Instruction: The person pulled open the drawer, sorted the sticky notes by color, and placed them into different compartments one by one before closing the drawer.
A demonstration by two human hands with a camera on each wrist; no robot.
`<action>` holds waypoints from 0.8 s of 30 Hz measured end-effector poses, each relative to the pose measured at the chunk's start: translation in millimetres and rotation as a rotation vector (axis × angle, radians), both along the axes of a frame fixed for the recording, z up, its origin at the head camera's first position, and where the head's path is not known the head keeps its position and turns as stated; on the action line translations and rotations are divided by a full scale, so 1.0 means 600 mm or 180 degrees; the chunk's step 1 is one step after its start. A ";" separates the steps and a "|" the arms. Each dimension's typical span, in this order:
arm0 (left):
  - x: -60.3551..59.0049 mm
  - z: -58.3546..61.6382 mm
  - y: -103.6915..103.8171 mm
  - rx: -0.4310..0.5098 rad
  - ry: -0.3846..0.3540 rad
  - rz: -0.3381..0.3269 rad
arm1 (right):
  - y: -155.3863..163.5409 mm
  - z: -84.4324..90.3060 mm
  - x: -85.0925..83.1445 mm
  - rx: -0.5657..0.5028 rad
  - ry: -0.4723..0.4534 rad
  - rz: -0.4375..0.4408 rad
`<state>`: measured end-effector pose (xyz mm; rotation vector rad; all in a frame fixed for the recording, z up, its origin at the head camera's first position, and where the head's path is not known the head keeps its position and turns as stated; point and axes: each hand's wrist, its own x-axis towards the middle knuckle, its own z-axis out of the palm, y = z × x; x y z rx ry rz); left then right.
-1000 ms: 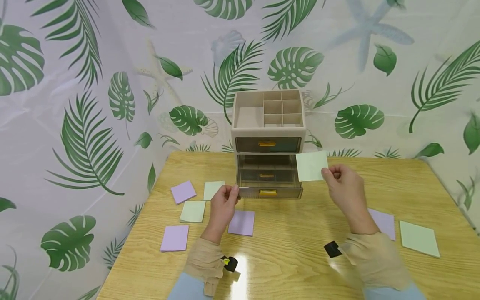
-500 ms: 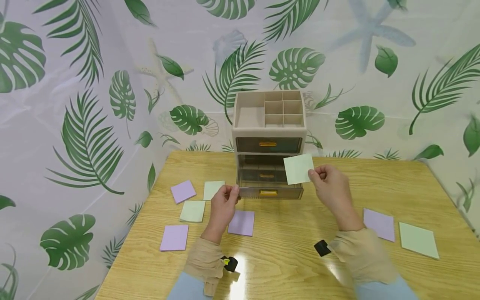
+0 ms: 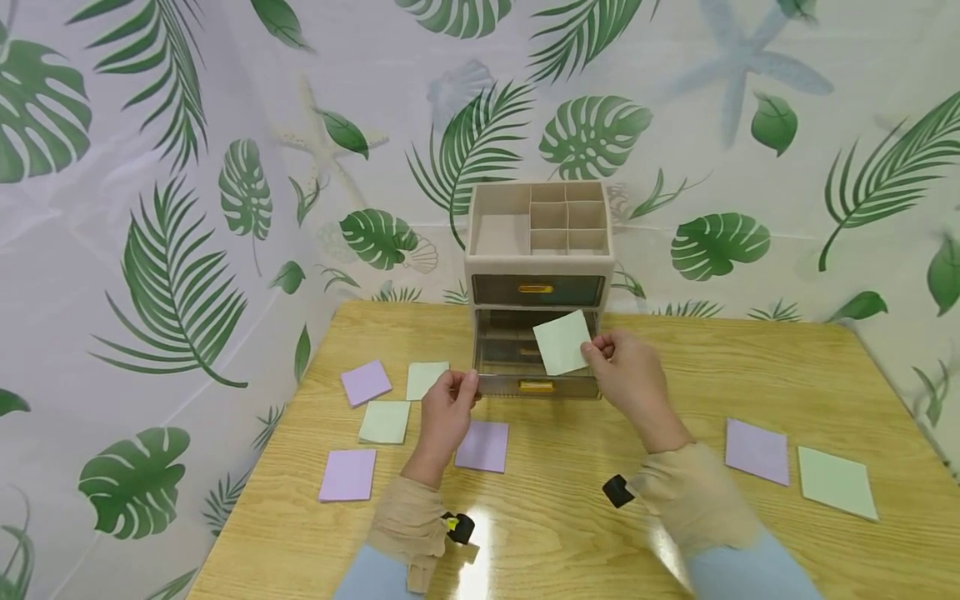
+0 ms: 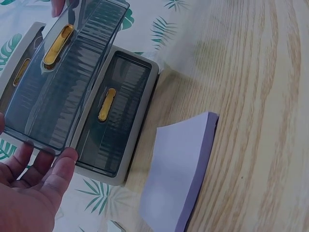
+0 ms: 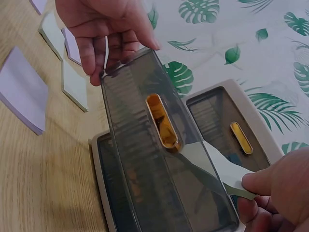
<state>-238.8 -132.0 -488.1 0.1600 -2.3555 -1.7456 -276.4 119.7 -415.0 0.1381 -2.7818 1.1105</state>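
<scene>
A beige desk organizer (image 3: 537, 231) stands at the table's far edge, its middle smoky drawer (image 3: 536, 371) pulled out. My left hand (image 3: 456, 390) grips the drawer's front left corner, fingers curled over its edge (image 5: 107, 46); the same drawer (image 4: 58, 92) shows in the left wrist view with my left hand (image 4: 36, 191) below it. My right hand (image 3: 622, 371) pinches a pale green note pad (image 3: 562, 342) by its right edge, tilted over the open drawer. In the right wrist view the pad (image 5: 219, 169) hangs above the drawer's right end, held by my right hand (image 5: 273, 195).
Several purple and green pads lie on the wooden table (image 3: 570, 508): purple (image 3: 367, 382), green (image 3: 385, 422) and purple (image 3: 482, 446) left of centre, purple (image 3: 757, 451) and green (image 3: 837, 482) at the right. A leaf-print curtain (image 3: 187, 208) closes off the back and left.
My right hand has carried the green pad leftwards, from beside the organizer's right side to over the open drawer. The left hand has stayed on the drawer.
</scene>
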 end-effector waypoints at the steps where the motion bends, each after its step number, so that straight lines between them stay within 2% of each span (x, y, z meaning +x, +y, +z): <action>1: 0.000 0.000 0.000 0.0001 0.0003 -0.0002 | -0.004 0.000 -0.002 0.0036 0.0000 0.0022; 8: 0.002 0.000 0.001 0.0007 -0.0024 -0.0018 | -0.031 0.000 -0.013 0.0326 0.0050 0.0152; 15: 0.002 0.000 0.001 -0.0027 0.0005 -0.0015 | -0.058 0.013 -0.021 0.0632 0.0023 0.0253; 20: 0.001 0.003 0.002 0.0021 0.0089 -0.0031 | -0.073 0.007 -0.030 0.0770 0.0045 0.0295; 24: 0.000 0.002 0.001 0.0098 0.0084 -0.0032 | -0.083 0.002 -0.038 0.0871 -0.0057 0.0345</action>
